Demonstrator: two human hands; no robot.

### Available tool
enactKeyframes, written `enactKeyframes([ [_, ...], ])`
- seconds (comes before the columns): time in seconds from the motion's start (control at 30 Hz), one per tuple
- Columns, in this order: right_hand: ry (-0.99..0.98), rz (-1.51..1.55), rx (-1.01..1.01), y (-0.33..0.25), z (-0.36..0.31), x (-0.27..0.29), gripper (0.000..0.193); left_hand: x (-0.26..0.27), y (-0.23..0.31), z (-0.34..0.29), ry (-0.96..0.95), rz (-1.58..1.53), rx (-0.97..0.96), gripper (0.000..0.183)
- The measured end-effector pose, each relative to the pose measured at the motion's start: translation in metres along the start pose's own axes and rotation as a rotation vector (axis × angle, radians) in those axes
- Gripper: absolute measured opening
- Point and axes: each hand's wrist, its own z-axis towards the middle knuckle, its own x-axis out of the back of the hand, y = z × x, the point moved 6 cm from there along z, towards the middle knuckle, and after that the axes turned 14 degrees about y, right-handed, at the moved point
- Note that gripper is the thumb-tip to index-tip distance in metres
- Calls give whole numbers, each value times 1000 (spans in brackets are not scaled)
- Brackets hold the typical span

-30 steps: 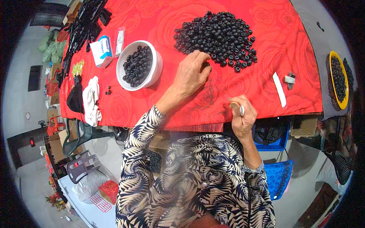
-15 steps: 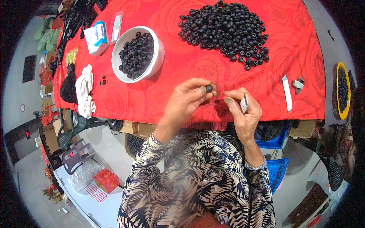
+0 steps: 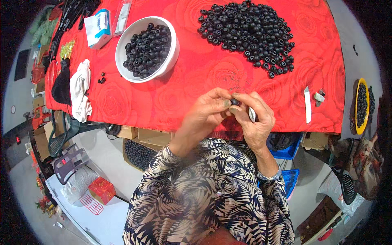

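Observation:
My left hand (image 3: pixel 207 109) pinches a small round black plastic piece (image 3: pixel 234 102) between thumb and fingertips, just above the table's near edge. My right hand (image 3: pixel 258 124) is closed around a slim, pale flat tool (image 3: pixel 252 114), whose end sticks out beside the curled fingers. Its thumb and forefinger meet the black piece, so both hands touch it. The tool's working tip is hidden. Beyond the hands lies a large heap of similar black pieces (image 3: pixel 249 34). To the left, a white bowl (image 3: pixel 174 55) holds many more.
A red rose-patterned cloth (image 3: pixel 196 73) covers the table. On it are a tissue pack (image 3: pixel 98 30), a white cloth (image 3: pixel 80 92), a few loose black pieces (image 3: pixel 102 77) and a white strip (image 3: pixel 307 105). A yellow-rimmed tray (image 3: pixel 358 126) stands at the right; a box of black pieces (image 3: pixel 139 154) sits below.
My right hand has moved left to the black piece, and its thumb and forefinger now meet it. My left hand has shifted slightly right. The whole view has shifted a little.

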Motion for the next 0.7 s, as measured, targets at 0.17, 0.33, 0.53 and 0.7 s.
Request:
enactKeyframes([
  [0.17, 24, 9, 31, 2, -5, 0, 25, -4, -4, -5, -18, -74, 14, 10],
  [0.33, 81, -170, 415, -18, -13, 4, 29, -3, -10, -6, -38, -100, 25, 10],
  [0.53, 113, -218, 567, -22, -16, 7, 20, -7, -11, -7, -97, -142, 54, 18],
  [0.7, -27, -361, 329, -23, -6, 11, 29, -4, 9, -4, -23, -103, -119, 18],
])
